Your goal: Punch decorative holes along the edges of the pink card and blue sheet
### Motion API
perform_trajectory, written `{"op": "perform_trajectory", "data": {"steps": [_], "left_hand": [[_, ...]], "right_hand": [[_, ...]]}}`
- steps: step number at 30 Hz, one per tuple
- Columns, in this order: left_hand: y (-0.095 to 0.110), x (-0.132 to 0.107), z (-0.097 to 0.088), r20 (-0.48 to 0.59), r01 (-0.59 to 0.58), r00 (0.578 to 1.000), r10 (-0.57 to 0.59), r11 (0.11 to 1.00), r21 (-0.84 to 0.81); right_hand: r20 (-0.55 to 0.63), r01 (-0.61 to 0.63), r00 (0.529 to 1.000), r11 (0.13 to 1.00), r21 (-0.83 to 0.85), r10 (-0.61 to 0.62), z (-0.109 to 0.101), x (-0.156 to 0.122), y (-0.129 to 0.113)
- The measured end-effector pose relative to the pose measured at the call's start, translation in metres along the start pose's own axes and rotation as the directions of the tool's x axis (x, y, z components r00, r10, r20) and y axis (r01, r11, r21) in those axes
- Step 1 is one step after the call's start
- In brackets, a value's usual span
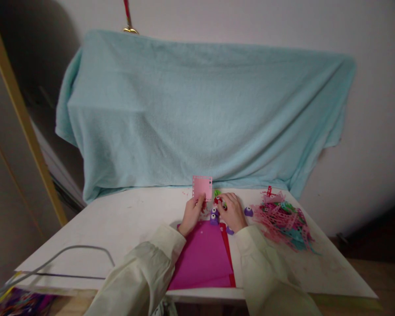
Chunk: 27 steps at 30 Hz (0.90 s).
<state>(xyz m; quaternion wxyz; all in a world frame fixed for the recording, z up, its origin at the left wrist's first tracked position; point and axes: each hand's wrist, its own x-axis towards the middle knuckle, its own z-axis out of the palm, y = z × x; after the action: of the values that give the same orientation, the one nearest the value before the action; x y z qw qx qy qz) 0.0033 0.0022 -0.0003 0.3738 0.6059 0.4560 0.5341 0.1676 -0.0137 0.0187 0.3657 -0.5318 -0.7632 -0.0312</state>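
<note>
On table [134,219] | left fingers [200,200]: one pink card [202,186], pinched | right fingers [229,200]: by one red gadget [217,200], grip unclear

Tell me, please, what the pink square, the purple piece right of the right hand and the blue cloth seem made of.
Pink square: likely matte paper or card, thin with perforated edges.
Purple piece: probably moulded plastic, judging by its smooth rounded body; gloss is hard to tell.
Blue cloth: soft, matte fabric, perhaps fleece, given its loose folds and fuzzy surface.
</note>
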Motion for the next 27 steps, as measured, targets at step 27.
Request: {"op": "perform_trajectory", "data": {"steps": [27], "left_hand": [[-0.004,0.000,0.001,-0.006,-0.027,1.000,0.027,0.999,0.030]], "right_hand": [[0.223,0.057,0.972,0.996,0.064,-0.070,-0.003,-0.007,0.004]]}}
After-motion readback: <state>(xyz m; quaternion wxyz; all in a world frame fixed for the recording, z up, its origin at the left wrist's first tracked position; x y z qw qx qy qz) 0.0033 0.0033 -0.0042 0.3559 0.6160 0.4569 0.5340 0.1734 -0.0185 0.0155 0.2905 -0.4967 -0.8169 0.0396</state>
